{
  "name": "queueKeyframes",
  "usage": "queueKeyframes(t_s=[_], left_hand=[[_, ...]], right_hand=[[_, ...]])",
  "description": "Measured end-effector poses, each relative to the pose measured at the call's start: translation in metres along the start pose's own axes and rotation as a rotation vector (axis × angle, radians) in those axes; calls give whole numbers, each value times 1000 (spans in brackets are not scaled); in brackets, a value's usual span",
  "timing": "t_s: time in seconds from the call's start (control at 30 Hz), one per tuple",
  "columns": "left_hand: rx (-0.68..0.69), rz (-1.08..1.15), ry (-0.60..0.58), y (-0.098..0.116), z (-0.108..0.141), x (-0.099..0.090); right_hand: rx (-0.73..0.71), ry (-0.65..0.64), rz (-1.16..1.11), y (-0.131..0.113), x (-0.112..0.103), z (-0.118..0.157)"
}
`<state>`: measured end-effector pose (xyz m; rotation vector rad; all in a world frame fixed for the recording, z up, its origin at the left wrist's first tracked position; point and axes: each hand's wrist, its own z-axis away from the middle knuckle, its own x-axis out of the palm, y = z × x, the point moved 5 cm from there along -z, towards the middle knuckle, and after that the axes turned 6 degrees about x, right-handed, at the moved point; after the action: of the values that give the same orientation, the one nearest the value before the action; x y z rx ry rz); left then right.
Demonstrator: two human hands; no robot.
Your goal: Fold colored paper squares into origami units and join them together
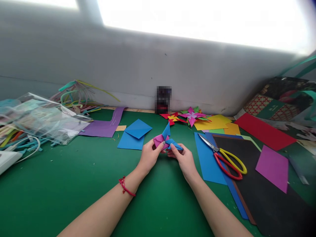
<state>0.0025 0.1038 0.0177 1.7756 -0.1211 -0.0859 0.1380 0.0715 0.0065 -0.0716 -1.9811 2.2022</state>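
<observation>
A folded paper piece (160, 141) in magenta and blue is held up between both hands above the green table. My left hand (150, 154) pinches its magenta side, thumb on top. My right hand (181, 158) grips the blue folded flap at the right, with the thumb over it and fingers beneath. One blue point stands up from the middle of the piece. Left of my hands, blue paper sheets (138, 129) lie overlapping on the table.
Scissors (219, 152) with red and yellow handles lie on blue and black sheets at the right. Folded paper stars (192, 115) sit by the wall. A magenta sheet (273, 168), a red sheet (264, 130), purple paper (101, 128) and a clear plastic bag (59, 121) lie around.
</observation>
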Motion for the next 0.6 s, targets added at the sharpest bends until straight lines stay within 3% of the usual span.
queueKeyframes(t_s=[0.1,0.43,0.6], left_hand=[[-15,20,-5,0,0,1],[-63,113,-57,-3,2,8],[-79,175,-139,-5,-1,9]], right_hand=[[-1,-17,-62,0,1,0],[-111,121,67,-7,-2,6],[-115,130,110,-10,-5,5]])
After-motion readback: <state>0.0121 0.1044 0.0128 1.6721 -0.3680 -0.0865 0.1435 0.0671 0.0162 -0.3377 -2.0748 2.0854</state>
